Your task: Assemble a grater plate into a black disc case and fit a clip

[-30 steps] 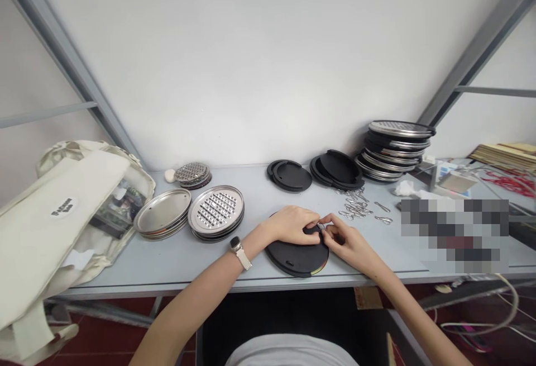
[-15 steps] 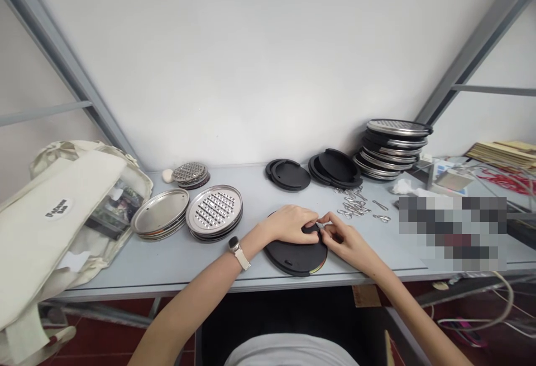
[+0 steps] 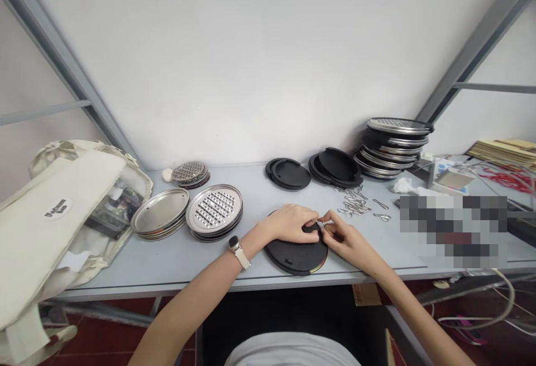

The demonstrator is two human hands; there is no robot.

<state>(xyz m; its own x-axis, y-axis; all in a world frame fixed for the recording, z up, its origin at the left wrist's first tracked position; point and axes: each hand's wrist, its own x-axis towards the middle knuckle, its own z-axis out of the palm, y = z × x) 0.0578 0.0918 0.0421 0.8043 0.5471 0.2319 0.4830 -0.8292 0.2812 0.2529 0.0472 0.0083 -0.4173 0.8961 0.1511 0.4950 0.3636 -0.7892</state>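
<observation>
In front of me, a black round disc point(image 3: 293, 257) lies near the table's front edge, a strip of colour showing along its lower right rim. My left hand point(image 3: 293, 223) rests over its upper part, with the fingers curled onto it and holding it. At the disc's right edge, my right hand point(image 3: 341, 237) pinches a small metal wire clip point(image 3: 320, 224); most of it is hidden by the fingertips. Beyond that hand, several loose metal wire clips point(image 3: 355, 205) are scattered on the table.
Stacked round grater plates point(image 3: 215, 209) and plain metal plates point(image 3: 161, 212) stand on the left beside a cream bag point(image 3: 54, 209). Black discs point(image 3: 291, 174) and black holders point(image 3: 339, 166) lie at the back. A tall stack of framed graters point(image 3: 393, 148) rises at back right.
Both hands stay on the disc in nearly the same pose. The right fingers shift only very slightly at the disc's edge.
</observation>
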